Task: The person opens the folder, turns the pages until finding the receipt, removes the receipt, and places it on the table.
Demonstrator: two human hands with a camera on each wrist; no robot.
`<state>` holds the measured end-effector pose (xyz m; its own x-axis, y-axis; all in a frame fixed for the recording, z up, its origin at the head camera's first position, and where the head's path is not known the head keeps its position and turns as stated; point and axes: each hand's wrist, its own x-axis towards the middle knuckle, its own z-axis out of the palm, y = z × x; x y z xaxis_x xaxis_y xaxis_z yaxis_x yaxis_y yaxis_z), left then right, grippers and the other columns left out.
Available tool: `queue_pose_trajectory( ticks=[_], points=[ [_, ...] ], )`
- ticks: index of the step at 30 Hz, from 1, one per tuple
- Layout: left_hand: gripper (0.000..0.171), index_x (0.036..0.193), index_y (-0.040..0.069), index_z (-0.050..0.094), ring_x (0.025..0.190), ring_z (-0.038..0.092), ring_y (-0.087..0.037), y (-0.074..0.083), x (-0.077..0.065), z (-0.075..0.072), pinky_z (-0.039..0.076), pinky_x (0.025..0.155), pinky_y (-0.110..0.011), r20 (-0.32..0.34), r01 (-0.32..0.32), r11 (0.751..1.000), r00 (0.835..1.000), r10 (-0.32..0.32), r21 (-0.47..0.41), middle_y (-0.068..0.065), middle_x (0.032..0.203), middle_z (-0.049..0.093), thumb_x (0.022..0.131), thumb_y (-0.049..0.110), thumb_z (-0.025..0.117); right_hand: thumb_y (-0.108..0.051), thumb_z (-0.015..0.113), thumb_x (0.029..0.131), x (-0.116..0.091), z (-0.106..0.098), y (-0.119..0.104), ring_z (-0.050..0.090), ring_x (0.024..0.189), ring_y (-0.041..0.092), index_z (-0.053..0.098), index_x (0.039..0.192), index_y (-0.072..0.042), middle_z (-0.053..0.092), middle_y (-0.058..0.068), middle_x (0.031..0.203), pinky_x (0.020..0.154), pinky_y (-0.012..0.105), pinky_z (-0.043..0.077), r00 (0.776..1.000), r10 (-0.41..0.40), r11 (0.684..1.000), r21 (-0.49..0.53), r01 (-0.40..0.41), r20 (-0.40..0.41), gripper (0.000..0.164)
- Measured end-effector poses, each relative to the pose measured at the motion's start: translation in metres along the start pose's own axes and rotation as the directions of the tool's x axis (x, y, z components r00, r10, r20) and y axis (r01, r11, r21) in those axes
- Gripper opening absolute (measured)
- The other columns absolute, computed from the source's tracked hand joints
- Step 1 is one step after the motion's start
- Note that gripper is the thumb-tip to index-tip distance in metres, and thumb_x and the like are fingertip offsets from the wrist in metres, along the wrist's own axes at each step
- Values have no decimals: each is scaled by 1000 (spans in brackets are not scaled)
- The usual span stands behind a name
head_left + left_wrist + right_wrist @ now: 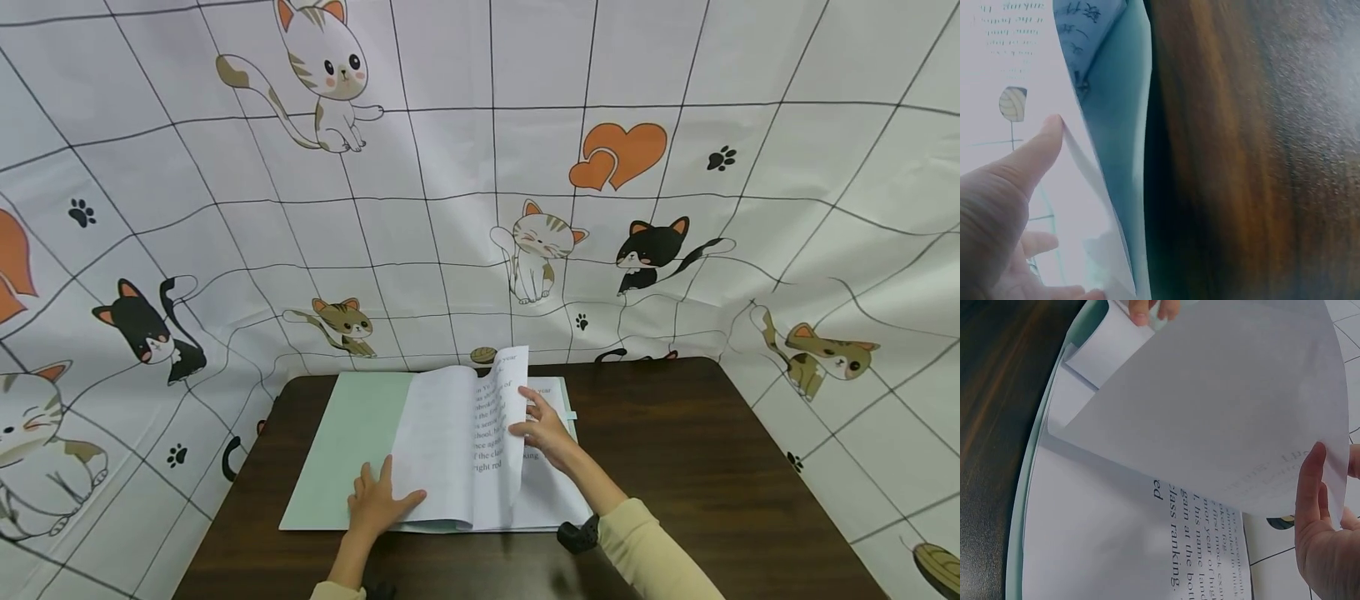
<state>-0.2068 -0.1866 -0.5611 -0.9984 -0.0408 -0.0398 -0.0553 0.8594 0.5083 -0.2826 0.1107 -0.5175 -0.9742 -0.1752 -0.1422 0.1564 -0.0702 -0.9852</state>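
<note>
One raised printed page (497, 421) above green folder (322, 475), right side | your right hand (545, 429) pinches page edge | your left hand (377, 502), fingers spread, touches pages (438, 442), folder's left side | hard pulling might crease it

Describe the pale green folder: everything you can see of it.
The pale green folder lies open on the dark table, its left cover largely bare. It looks smooth; plastic or card, I cannot tell. White pages lie inside, covering most of its right half, where a small tab juts beyond the edge. The left hand crosses its lower edge.
</note>
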Motion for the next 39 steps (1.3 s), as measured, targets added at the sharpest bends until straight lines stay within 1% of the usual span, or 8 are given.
queue_pose_trajectory(
  ticks=[4,8,18,23,26,28,33,39],
  points=[
    [97,145,-7,34,123,34,-64,9,-2,-3,35,92,-73,-44,-33,999,998,34,13,-48,141,23,77,44,79,7,61,81,0,0,0,63,95,19,26,153,-9,48,29,135,74,29,54,1000,2,1000,-9,-2,25,82],
    [96,145,-7,34,122,35,-63,13,-2,-3,35,93,-72,-62,-51,998,997,52,21,-48,141,23,77,44,78,6,61,81,1,1,-3,63,96,18,25,154,-9,47,29,137,74,29,54,999,3,1000,-5,-3,41,82],
    [95,144,-6,37,123,38,-61,23,5,-2,37,91,-71,-127,-82,997,989,82,1,-45,140,25,76,43,80,6,62,81,0,7,-3,64,95,18,26,154,-11,49,28,137,76,29,54,999,15,1000,-3,-15,33,83],
    [95,148,-3,33,128,32,-60,41,7,-6,33,97,-74,-91,-84,992,993,75,-98,-41,145,20,79,43,78,6,62,82,1,8,-3,64,99,21,26,153,-11,48,28,137,76,29,55,999,8,1000,-3,-8,36,82],
    [93,148,-2,32,130,31,-60,54,9,-8,32,97,-75,-80,-116,982,991,105,-146,-40,147,19,80,41,78,6,61,82,0,8,-5,64,100,21,26,154,-11,48,28,137,76,29,55,999,8,1000,-2,-8,40,82],
    [91,149,0,32,132,29,-59,62,10,-8,33,98,-74,-71,-136,972,990,125,-193,-38,149,18,81,41,77,6,61,83,0,7,-6,64,98,20,26,154,-11,48,28,137,75,29,54,999,3,1000,-12,-2,45,81],
    [89,151,3,31,137,26,-54,80,14,-9,38,99,-69,-51,-190,929,982,183,-318,-34,153,15,83,40,76,5,61,83,-1,7,-10,64,96,17,27,154,-10,48,28,138,75,29,54,999,1,1000,-11,-1,38,80],
    [90,151,4,31,136,28,-52,96,15,-8,40,99,-67,-39,-214,908,976,214,-361,-32,154,16,82,39,77,6,61,83,-3,8,-11,64,95,16,26,154,-10,49,27,136,75,28,55,999,11,1000,9,-11,38,80]
  ],
)
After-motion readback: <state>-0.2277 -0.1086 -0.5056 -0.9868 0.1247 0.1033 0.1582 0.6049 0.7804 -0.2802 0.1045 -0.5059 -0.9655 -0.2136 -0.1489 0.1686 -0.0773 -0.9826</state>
